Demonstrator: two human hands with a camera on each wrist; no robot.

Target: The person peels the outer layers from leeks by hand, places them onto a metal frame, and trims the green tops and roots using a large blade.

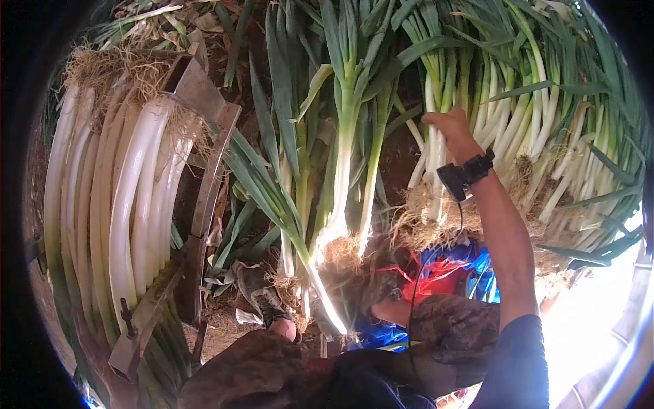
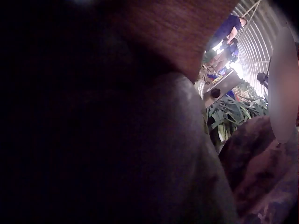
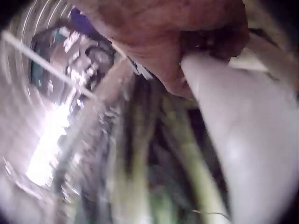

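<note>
My right hand (image 1: 452,129) reaches to the upper right and grips a leek (image 1: 434,160) by its white shaft; its roots hang below. In the right wrist view the curled fingers lie against a thick white shaft (image 3: 243,126), with blurred green and pale leek stems beyond. My left hand is not visible in the head view. The left wrist view is mostly dark, with skin (image 2: 173,37) close to the lens, so I cannot tell how that hand's fingers lie. Before my legs, a loose leek (image 1: 320,293) slants across upright leeks (image 1: 344,150).
On the left, a metal rack (image 1: 204,204) holds a row of leeks (image 1: 129,184), roots uppermost. Piled leeks (image 1: 524,123) fill the right side. My shoe (image 1: 262,293) is below the middle. Blue and red plastic (image 1: 436,276) lies under the right arm. Another person (image 2: 229,30) appears beyond.
</note>
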